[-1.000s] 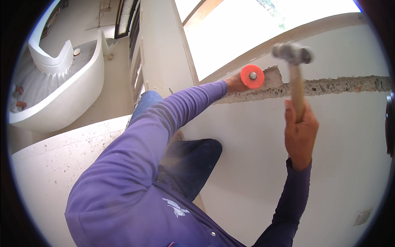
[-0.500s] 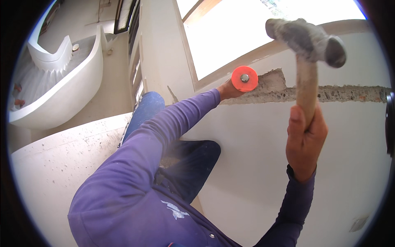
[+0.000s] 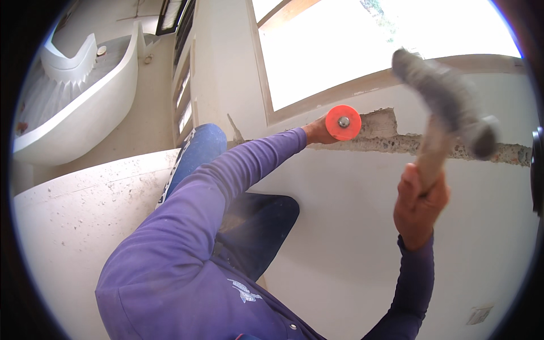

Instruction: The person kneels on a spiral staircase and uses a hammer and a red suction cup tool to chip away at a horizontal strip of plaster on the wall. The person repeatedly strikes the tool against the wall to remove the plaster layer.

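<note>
Right hand (image 3: 420, 205) gripping raised hammer (image 3: 447, 107), left hand (image 3: 317, 131) behind orange-guarded chisel (image 3: 343, 122)

From my feed I see both arms covered in long purple sleeves (image 3: 226, 187), the cloth ribbed in fine folds along the forearms and ending in snug cuffs at the wrists. The shirt's chest (image 3: 187, 289) is the same purple, with a small white printed emblem (image 3: 245, 290) and a pale round button (image 3: 293, 326) beside it. Below, I make out blue trousers (image 3: 198, 148), dusted lightly with grey, with a white stripe down the side seam.
</note>
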Demonstrator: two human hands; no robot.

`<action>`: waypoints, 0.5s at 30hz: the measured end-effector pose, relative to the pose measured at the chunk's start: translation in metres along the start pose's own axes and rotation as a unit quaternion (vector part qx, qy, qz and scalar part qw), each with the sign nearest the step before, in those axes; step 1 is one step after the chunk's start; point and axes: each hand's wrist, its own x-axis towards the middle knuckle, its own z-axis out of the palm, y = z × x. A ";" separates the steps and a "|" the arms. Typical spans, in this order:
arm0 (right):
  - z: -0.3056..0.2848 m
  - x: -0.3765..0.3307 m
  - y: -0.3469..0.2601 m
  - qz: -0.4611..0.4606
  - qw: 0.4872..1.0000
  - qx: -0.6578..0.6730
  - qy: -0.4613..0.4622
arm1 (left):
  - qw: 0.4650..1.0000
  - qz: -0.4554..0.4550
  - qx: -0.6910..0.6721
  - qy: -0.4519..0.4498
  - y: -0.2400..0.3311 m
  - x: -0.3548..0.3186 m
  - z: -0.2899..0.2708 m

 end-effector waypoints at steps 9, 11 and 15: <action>-0.013 0.014 -0.013 0.067 0.998 0.011 -0.001 | 0.996 -0.091 0.011 0.016 0.025 0.004 -0.017; -0.028 0.001 -0.026 0.109 0.972 0.169 0.120 | 0.991 -0.133 -0.014 0.002 0.038 0.009 -0.011; 0.007 -0.028 0.037 -0.015 0.998 -0.021 0.059 | 0.994 -0.096 -0.020 -0.041 0.047 0.021 -0.003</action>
